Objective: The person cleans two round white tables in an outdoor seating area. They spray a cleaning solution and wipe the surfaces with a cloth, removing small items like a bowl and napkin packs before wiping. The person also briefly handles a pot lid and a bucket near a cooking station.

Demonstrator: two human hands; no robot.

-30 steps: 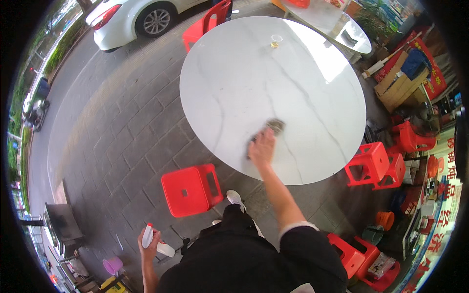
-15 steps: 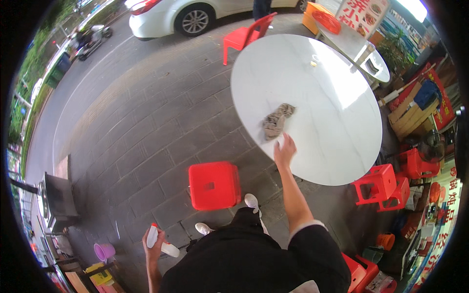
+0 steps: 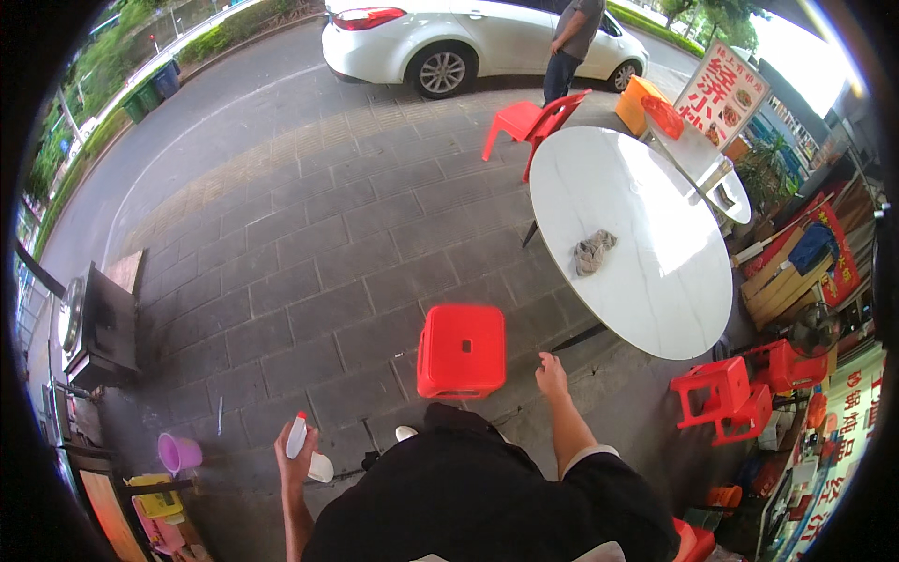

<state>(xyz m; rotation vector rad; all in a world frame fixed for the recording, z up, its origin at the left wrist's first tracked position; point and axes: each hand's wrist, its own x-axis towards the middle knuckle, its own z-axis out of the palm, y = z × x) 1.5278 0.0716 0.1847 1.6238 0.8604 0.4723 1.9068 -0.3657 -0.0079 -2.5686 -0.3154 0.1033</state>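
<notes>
Pavement | right hand off table | cloth left behind

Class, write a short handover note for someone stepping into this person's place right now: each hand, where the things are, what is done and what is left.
Left hand: holds a white spray bottle with a red cap, low at the person's side.
Right hand: empty, open, off the table, between the red stool and the table edge.
Rag: crumpled, lying loose on the round white table, near its left side, touched by neither hand.
Done: rag put down; tabletop looks bare otherwise.
Left: rag is yet to be picked up; whether the table is fully wiped cannot be told.
</notes>
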